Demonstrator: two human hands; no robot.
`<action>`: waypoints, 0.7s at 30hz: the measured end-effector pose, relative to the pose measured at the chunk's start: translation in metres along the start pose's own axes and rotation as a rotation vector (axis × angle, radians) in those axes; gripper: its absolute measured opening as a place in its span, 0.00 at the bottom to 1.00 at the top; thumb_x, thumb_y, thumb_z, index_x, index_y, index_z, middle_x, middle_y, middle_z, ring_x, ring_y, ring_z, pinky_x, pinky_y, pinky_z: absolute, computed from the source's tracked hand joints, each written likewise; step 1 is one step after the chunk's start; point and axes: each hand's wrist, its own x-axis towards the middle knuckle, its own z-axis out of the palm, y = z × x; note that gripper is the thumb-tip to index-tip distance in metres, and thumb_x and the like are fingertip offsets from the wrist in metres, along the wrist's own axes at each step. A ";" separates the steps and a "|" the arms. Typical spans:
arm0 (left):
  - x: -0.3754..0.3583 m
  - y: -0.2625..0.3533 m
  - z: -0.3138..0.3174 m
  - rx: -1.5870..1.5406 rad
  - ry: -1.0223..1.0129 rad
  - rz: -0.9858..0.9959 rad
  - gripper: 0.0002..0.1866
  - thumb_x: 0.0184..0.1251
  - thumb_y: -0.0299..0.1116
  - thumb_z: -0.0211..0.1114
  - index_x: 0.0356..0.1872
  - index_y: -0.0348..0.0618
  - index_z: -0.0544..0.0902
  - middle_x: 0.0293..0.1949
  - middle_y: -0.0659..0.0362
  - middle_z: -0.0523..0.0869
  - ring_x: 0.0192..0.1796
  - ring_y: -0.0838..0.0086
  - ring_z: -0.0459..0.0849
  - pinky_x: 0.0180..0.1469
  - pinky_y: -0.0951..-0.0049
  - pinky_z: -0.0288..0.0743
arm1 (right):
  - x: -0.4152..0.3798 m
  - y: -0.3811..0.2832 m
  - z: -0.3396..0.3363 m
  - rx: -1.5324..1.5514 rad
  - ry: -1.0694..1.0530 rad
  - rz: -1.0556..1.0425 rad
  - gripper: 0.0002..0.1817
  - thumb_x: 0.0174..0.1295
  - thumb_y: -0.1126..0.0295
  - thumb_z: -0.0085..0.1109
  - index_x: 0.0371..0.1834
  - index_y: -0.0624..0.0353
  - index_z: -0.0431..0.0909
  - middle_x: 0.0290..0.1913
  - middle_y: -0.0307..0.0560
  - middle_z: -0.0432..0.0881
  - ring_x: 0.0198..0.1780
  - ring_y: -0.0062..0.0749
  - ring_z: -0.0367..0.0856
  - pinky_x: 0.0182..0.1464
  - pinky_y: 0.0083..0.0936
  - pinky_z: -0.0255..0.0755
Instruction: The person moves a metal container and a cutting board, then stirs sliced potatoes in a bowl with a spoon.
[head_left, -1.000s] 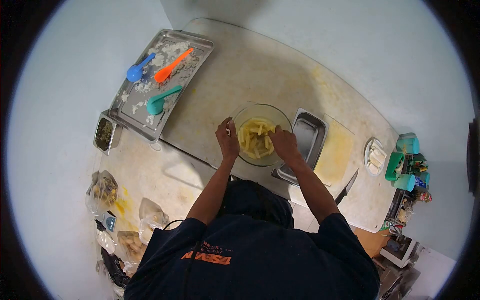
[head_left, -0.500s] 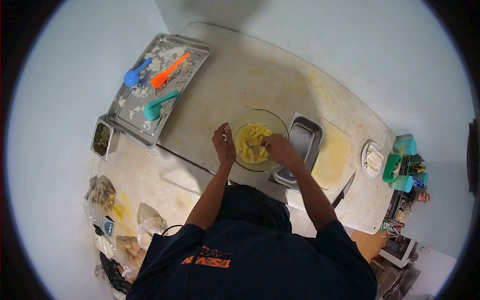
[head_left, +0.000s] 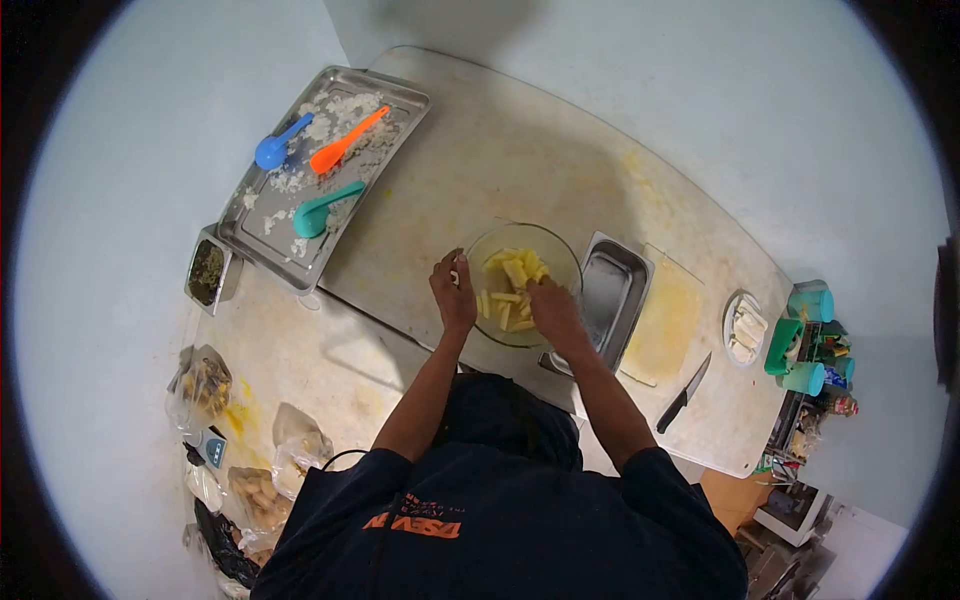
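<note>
A clear glass bowl (head_left: pixel 562 240) stands at the table's near side, with yellow cut sticks (head_left: pixel 515 268) inside that look like potato. My left hand (head_left: pixel 453 290) grips its left rim, fingers curled around the edge. Inside the bowl's right half is my right hand (head_left: pixel 552 308), closed around the handle of a metal fork or spoon. Its working end is mostly hidden now among the sticks and behind my fingers. Just right of the bowl, partly under my right forearm, sits a rectangular steel pan (head_left: pixel 612 285).
A large steel tray (head_left: pixel 262 222) at upper left carries white crumbs and blue, orange and green scoops. Right are a yellow-stained cutting board (head_left: pixel 662 318), a knife (head_left: pixel 685 393) and a plate of white pieces (head_left: pixel 745 328). Bags (head_left: pixel 255 495) lie lower left.
My right hand has shifted slightly down in the bowl. The yellow sticks have been turned over and pushed toward the far side, opening a gap. My left hand stays on the rim.
</note>
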 end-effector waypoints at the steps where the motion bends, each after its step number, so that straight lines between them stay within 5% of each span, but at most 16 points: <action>1: 0.001 0.000 0.000 -0.004 0.008 0.010 0.19 0.81 0.45 0.53 0.57 0.43 0.82 0.47 0.55 0.83 0.45 0.67 0.76 0.50 0.67 0.72 | 0.002 0.005 -0.004 -0.002 0.008 0.033 0.11 0.59 0.75 0.56 0.45 0.60 0.79 0.40 0.61 0.81 0.38 0.58 0.85 0.42 0.47 0.81; 9: 0.000 0.007 -0.001 -0.090 0.022 -0.005 0.16 0.79 0.40 0.55 0.56 0.41 0.82 0.38 0.55 0.80 0.44 0.64 0.73 0.50 0.62 0.69 | 0.002 0.022 -0.062 0.202 0.098 0.162 0.09 0.66 0.70 0.55 0.45 0.61 0.76 0.39 0.59 0.80 0.45 0.56 0.82 0.48 0.47 0.78; 12: 0.000 0.012 -0.003 -0.090 0.008 -0.024 0.16 0.79 0.39 0.55 0.55 0.41 0.82 0.39 0.55 0.80 0.44 0.64 0.73 0.50 0.62 0.69 | 0.009 0.024 -0.066 0.228 0.188 0.210 0.09 0.66 0.71 0.53 0.47 0.60 0.77 0.41 0.63 0.83 0.43 0.62 0.83 0.47 0.52 0.77; 21: 0.001 0.000 0.002 -0.082 0.027 0.007 0.16 0.79 0.39 0.56 0.55 0.40 0.82 0.39 0.54 0.81 0.46 0.63 0.74 0.53 0.61 0.69 | 0.012 0.021 -0.043 -0.048 0.025 0.197 0.12 0.68 0.73 0.49 0.53 0.62 0.69 0.40 0.68 0.81 0.43 0.65 0.85 0.43 0.51 0.82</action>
